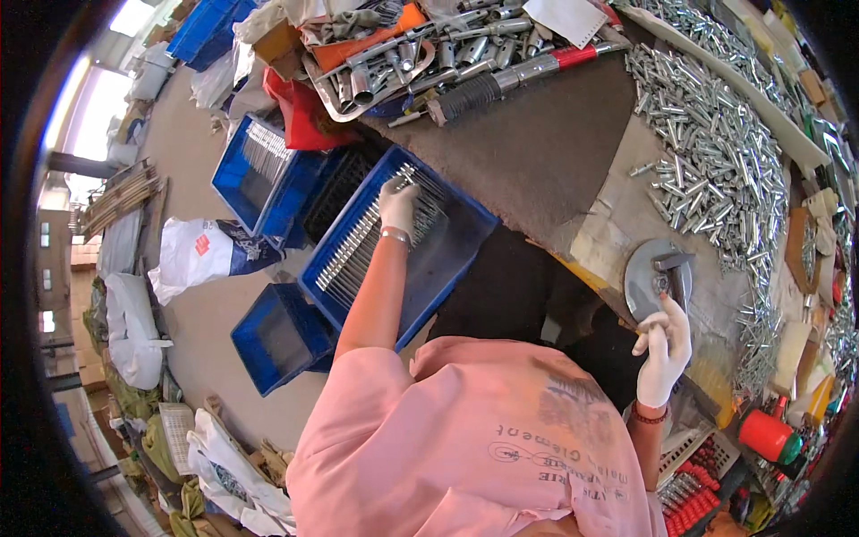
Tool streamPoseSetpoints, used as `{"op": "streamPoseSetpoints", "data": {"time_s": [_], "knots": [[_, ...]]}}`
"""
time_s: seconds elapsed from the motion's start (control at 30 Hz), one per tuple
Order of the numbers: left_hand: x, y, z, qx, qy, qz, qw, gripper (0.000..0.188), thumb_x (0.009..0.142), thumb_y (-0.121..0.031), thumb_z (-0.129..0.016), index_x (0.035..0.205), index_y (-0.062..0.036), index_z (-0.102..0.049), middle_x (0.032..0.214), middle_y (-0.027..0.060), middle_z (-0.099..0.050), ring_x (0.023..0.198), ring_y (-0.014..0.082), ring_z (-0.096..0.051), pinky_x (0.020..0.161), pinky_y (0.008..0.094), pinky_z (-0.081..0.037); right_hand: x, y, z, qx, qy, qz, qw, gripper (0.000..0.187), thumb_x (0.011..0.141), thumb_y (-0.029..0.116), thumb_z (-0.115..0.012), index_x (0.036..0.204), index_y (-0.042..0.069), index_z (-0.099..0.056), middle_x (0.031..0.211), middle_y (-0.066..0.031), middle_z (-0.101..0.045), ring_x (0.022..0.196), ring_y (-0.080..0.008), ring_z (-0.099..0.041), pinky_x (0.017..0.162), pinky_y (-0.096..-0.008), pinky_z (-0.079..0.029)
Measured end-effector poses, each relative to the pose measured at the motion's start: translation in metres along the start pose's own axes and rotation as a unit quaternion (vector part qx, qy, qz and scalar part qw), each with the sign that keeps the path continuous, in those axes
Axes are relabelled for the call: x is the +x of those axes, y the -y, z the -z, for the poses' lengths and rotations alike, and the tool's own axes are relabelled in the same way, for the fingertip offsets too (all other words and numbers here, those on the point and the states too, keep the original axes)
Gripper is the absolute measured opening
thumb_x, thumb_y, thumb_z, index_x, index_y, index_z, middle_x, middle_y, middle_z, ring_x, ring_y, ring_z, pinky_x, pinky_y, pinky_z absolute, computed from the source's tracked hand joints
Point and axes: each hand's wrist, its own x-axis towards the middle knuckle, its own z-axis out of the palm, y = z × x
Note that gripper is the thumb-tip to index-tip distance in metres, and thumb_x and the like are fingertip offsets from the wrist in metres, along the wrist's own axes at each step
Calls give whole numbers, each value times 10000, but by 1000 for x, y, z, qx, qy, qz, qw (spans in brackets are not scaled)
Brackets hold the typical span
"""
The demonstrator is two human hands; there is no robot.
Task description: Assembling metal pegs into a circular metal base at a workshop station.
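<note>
My left hand (398, 208), in a white glove with bare fingertips, reaches into a long blue bin (459, 257). Its fingers are curled at the ends of slim silvery metal rods (353, 255) laid side by side in a row there; the hand partly hides the one it grips. Over on the right, my right hand (665, 347), also gloved, is empty, with its index finger stretched out and the others loosely bent. That fingertip is at the near edge of a round grey metal fixture (642, 282) with a raised block, on the bench corner.
A heap of small metal tubes (707, 170) covers the bench at right. Tools and larger tubes (474, 54) lie at the far side. Left of my bin stand another blue bin (255, 174) with rods and a smaller blue bin (282, 340). A red-and-green cylinder (768, 437) sits lower right.
</note>
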Motion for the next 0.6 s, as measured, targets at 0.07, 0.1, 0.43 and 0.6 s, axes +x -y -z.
{"op": "streamPoseSetpoints", "data": {"time_s": [0.07, 0.1, 0.43, 0.6], "knots": [[51, 37, 6, 53, -15, -16, 998, 559, 835, -69, -787, 1357, 60, -633, 1049, 139, -736, 868, 200, -703, 769, 326, -570, 1, 0, -2, 5, 9, -1, 1000, 424, 1021, 54, -500, 1431, 14, -604, 907, -37, -635, 625, -55, -520, 554, -211, -444], [68, 49, -1, 121, -11, -50, 991, 573, 830, -74, -800, 1359, 64, -628, 1049, 143, -740, 884, 204, -710, 782, 328, -573, 1, 0, -3, 0, 8, 3, 1000, 423, 1021, 58, -501, 1429, 13, -605, 911, -39, -639, 624, -58, -523, 553, -212, -445], [143, 112, 2, 355, -89, -178, 913, 385, 862, -207, -835, 1158, 23, -745, 1097, 202, -782, 961, 294, -764, 909, 369, -571, 0, -5, 2, 22, 25, 10, 999, 391, 1030, 87, -540, 1406, 10, -616, 921, -63, -662, 619, -77, -544, 548, -221, -446], [119, 65, 22, 216, -203, -369, 881, 253, 931, -215, -781, 1083, -13, -777, 1027, 127, -779, 945, 239, -735, 910, 353, -564, -1, -6, 3, 55, 20, 12, 998, 411, 975, -52, -495, 1346, 15, -657, 926, -74, -683, 631, -87, -563, 583, -228, -476]]}}
